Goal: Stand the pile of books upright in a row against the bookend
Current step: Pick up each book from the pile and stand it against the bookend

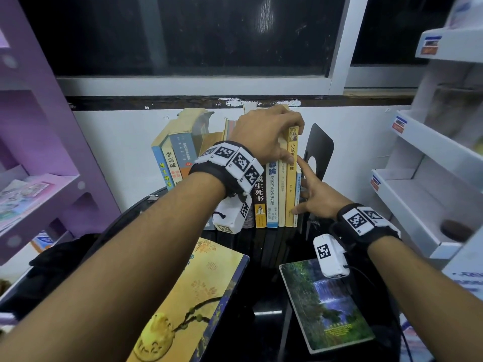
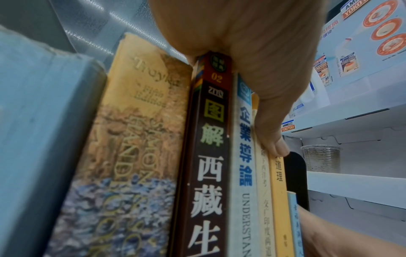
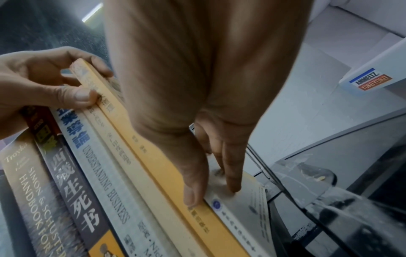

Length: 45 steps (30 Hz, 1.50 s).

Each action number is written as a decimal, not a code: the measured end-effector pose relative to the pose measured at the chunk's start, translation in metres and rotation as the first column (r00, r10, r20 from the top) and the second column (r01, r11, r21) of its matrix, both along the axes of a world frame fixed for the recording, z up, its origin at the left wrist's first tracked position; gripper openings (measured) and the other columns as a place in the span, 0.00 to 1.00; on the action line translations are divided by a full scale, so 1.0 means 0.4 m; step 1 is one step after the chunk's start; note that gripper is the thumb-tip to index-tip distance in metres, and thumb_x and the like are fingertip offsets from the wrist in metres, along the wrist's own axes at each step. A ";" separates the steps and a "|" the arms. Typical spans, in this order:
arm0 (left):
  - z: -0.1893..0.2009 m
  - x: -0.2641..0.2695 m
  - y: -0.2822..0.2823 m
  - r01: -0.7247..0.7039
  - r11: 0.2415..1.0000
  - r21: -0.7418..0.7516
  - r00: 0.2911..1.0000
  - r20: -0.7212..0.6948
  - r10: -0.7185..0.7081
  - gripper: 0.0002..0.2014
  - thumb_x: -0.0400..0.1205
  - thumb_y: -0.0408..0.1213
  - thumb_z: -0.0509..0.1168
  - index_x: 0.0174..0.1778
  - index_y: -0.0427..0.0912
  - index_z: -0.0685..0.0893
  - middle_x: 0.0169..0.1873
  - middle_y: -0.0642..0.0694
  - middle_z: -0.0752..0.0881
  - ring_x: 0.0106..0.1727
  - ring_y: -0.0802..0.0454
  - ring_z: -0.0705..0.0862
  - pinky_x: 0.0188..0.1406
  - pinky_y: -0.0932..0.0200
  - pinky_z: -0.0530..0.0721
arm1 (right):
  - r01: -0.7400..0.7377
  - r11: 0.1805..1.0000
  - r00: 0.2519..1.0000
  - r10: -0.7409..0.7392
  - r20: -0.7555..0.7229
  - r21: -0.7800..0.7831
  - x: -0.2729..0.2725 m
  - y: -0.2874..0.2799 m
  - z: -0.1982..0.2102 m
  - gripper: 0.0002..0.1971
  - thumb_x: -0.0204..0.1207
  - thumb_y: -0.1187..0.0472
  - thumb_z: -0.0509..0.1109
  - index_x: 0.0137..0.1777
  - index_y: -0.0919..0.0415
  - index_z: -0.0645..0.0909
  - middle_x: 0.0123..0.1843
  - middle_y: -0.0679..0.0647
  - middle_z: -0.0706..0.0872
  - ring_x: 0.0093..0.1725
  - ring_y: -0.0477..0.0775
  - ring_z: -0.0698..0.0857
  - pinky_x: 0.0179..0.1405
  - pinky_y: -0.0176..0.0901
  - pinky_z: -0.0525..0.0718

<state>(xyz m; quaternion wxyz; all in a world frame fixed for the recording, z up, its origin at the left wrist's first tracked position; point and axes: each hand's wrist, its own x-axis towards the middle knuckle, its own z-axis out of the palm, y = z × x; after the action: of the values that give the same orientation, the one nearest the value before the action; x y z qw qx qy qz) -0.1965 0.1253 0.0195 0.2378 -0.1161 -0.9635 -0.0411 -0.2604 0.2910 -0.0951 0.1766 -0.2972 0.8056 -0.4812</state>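
Observation:
A row of upright books stands on the black table [image 1: 261,283], ending at a yellow book [image 1: 290,189] and a thin light-blue book [image 1: 298,194]. The black bookend [image 1: 320,147] stands just right of them. My left hand [image 1: 277,137] reaches over the row and pinches the top of the yellow book [image 2: 281,208], thumb on the spines. My right hand [image 1: 309,188] is between row and bookend, straight fingers pressing flat on the thin book's cover [image 3: 246,208], thumb along the yellow spine [image 3: 153,156]. At the left end, several thicker books [image 1: 177,158] lean rightward.
Two books lie flat on the near table: a large yellow one [image 1: 198,296] and a waterfall-cover one [image 1: 326,304]. A purple shelf unit [image 1: 34,152] is at left, white display shelves [image 1: 431,178] at right, a wall and dark window behind.

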 end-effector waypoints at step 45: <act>-0.160 0.236 0.069 0.009 0.984 0.177 0.993 0.112 -0.030 0.30 0.76 0.50 0.72 0.74 0.53 0.72 0.75 0.51 0.73 0.76 0.49 0.70 0.78 0.45 0.66 | 0.088 0.759 0.995 -0.041 -0.088 0.645 0.262 0.119 0.069 0.40 0.73 0.49 0.76 0.82 0.54 0.61 0.78 0.55 0.71 0.71 0.56 0.75 0.60 0.45 0.78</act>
<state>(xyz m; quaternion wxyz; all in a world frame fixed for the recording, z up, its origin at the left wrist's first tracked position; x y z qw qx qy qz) -0.1021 0.1529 -0.0447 0.1912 -0.1016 -0.9669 -0.1348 -0.1555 0.3385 -0.0673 0.2238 -0.2065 0.9374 -0.1688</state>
